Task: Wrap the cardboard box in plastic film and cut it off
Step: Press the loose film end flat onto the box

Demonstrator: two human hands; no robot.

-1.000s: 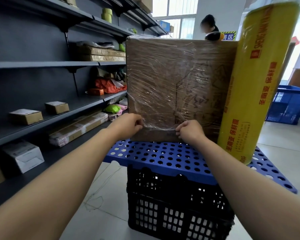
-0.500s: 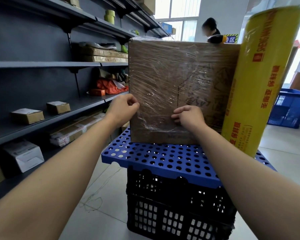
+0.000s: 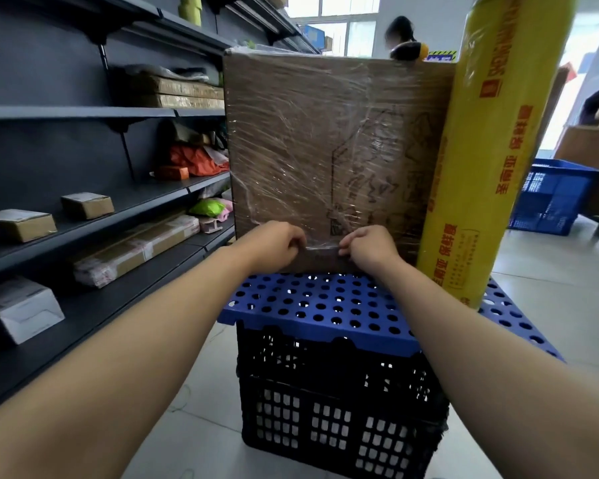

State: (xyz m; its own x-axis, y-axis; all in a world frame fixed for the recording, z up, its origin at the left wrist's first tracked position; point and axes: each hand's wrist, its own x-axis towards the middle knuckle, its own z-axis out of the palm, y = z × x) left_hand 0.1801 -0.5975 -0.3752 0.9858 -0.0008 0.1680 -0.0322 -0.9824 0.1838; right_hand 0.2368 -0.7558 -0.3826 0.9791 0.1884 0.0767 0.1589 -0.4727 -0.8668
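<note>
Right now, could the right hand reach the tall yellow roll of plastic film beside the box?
Probably yes: the right hand, pinching film on the brown cardboard box, sits just beside the yellow roll, nothing between.

Head-worn wide camera faces forward, slightly down, near the cardboard box (image 3: 325, 150).

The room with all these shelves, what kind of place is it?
Probably a parcel storeroom or pickup station: dark shelves hold taped parcels, and a film-wrapped cardboard box has a big yellow roll of plastic film beside it.
</note>
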